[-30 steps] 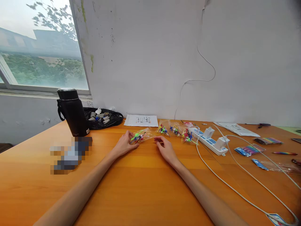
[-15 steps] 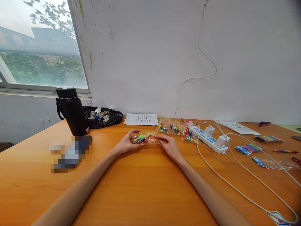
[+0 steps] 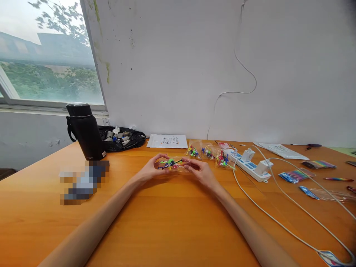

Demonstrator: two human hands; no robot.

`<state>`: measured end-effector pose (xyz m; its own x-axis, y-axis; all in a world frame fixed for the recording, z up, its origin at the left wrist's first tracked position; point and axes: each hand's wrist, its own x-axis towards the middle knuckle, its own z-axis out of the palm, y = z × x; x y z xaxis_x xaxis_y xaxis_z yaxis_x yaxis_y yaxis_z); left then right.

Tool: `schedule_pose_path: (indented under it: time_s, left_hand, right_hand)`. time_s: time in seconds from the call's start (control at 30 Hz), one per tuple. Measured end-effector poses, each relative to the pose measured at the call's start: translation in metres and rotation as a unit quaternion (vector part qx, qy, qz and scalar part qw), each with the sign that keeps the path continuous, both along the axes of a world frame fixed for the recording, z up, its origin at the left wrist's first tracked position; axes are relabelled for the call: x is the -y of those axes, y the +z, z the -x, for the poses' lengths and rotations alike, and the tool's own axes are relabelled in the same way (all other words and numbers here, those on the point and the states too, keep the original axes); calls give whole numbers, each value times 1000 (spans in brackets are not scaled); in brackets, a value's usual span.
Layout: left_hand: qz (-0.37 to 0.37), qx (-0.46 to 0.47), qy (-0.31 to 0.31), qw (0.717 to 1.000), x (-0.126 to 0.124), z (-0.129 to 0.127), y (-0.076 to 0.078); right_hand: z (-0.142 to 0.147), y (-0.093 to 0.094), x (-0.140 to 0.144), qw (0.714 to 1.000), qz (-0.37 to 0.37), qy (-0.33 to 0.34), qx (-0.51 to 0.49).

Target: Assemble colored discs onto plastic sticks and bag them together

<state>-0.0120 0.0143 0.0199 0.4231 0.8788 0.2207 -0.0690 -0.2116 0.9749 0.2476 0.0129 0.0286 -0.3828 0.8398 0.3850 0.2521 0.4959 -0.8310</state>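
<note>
Both hands are closed on one small clear plastic bag of bright multicoloured pieces (image 3: 172, 164), held just above the orange wooden table (image 3: 167, 222). The left hand (image 3: 151, 171) pinches its left end, the right hand (image 3: 200, 171) its right end. The bag's long axis runs left to right between them, equally near each. Similar clear bags (image 3: 211, 152) lie beyond the right hand, beside a white power strip (image 3: 250, 165).

Pixelated patch (image 3: 83, 181) beside flask (image 3: 85, 131); bag contents indistinct.

Soft daylight from the window (image 3: 41, 55) at left, wide-angle edge distortion, faint shadows
</note>
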Motion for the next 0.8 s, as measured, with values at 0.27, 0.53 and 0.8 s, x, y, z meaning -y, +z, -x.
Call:
schedule_pose_path:
  time_s: [0.27, 0.53, 0.8]
  left_hand:
    - [9, -23, 8, 1000, 9, -3, 6]
    - [23, -53, 3, 998, 5, -2, -1]
    - [9, -53, 9, 998, 2, 0, -3]
  right_hand:
    - [1, -4, 1, 999, -4, 25, 32]
    - [-2, -12, -1, 995, -23, 17, 101]
    - [2, -17, -3, 996, -33, 18, 85]
